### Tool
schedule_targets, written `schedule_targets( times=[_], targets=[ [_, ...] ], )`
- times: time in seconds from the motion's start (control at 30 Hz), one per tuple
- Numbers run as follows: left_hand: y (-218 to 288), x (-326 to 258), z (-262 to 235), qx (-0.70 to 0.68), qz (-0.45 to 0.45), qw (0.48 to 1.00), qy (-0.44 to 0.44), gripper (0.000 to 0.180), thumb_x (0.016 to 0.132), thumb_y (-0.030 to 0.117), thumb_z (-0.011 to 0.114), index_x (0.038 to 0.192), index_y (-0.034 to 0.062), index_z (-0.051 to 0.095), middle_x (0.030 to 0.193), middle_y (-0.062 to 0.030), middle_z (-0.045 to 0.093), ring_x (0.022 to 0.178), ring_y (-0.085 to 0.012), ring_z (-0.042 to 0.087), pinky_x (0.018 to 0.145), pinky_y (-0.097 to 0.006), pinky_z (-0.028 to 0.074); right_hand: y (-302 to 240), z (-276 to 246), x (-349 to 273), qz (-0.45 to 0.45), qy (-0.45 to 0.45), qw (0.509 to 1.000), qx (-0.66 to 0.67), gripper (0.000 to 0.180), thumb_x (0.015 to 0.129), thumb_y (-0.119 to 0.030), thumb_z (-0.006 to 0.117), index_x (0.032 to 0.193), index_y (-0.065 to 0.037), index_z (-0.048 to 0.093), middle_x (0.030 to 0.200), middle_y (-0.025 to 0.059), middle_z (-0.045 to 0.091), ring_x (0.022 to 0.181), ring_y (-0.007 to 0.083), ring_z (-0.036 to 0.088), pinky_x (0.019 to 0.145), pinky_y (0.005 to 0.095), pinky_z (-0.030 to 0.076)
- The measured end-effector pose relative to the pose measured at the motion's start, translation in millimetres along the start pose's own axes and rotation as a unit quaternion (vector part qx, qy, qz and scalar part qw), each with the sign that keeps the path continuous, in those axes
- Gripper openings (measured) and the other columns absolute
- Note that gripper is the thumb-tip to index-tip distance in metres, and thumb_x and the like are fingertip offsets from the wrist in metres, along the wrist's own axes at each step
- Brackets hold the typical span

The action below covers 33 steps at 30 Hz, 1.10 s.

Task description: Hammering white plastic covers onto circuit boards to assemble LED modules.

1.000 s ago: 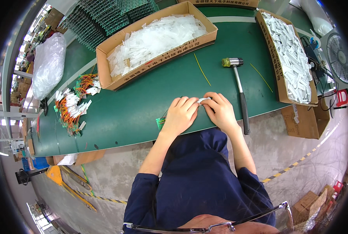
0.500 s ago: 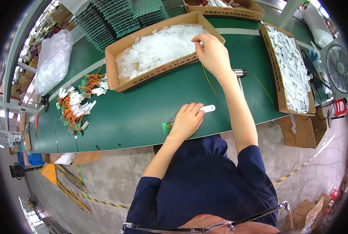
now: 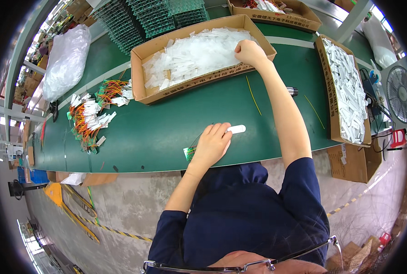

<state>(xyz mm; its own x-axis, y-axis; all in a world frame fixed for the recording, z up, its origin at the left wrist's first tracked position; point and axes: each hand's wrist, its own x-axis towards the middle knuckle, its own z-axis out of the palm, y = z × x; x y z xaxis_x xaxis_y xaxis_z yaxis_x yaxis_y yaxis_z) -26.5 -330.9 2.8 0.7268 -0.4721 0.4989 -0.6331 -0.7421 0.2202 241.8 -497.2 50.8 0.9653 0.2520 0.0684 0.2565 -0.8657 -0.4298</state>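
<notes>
My left hand lies low over the green table, its fingers closed on a slim white plastic piece with a rounded end. A small green circuit board with thin wires sticks out on the wrist side of that hand; my palm hides the stretch between. My right hand reaches to the right end of a long cardboard box heaped with translucent plastic strips. Its fingers are pinched together at the strips, and whatever they hold cannot be made out.
On the left lies a bundle of wired boards with white parts. A box of white pieces stands right, beside a fan. Green board stacks rise behind. Loose yellow wires and a metal cylinder lie nearby.
My right hand's fingers have curled closer together at the strips. My left hand stays on the white piece, which has shifted slightly left. The whole view has shifted a little.
</notes>
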Motion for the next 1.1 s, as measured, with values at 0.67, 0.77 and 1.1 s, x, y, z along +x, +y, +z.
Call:
schedule_targets(
  times=[0.67,0.77,1.1],
  targets=[
    [2,-3,-7,0.043,0.005,0.998,-0.037,0.023,0.080,0.009,0.069,0.102,0.0042,0.066,0.103,-0.0036,0.062,0.088,-0.0203,0.058,0.075,-0.033,0.044,-16,-52,-39,-0.066,0.116,0.946,0.295,0.022,0.090,-0.023,0.068,0.101,-0.004,0.065,0.086,0.0009,0.069,0.081,0.0086,0.059,0.066,0.0244,0.046],
    [4,-2,-4,0.038,0.005,0.999,-0.032,0.021,0.080,0.010,0.068,0.100,0.0042,0.066,0.101,-0.0038,0.061,0.087,-0.0199,0.057,0.075,-0.033,0.044,-45,-62,-114,-0.071,0.159,0.869,0.463,0.013,0.098,-0.011,0.053,0.107,-0.006,0.060,0.084,0.0004,0.062,0.075,0.0085,0.055,0.065,0.0239,0.045],
    [3,-4,-7,0.037,-0.022,0.998,-0.043,0.023,0.080,0.010,0.069,0.102,0.0067,0.068,0.102,-0.0032,0.062,0.089,-0.0196,0.058,0.076,-0.033,0.045,-41,31,-257,-0.028,0.005,0.976,0.214,0.010,0.092,-0.007,0.051,0.097,-0.003,0.059,0.091,0.0159,0.066,0.079,0.0400,0.063,0.071,0.0452,0.052]
  ],
)
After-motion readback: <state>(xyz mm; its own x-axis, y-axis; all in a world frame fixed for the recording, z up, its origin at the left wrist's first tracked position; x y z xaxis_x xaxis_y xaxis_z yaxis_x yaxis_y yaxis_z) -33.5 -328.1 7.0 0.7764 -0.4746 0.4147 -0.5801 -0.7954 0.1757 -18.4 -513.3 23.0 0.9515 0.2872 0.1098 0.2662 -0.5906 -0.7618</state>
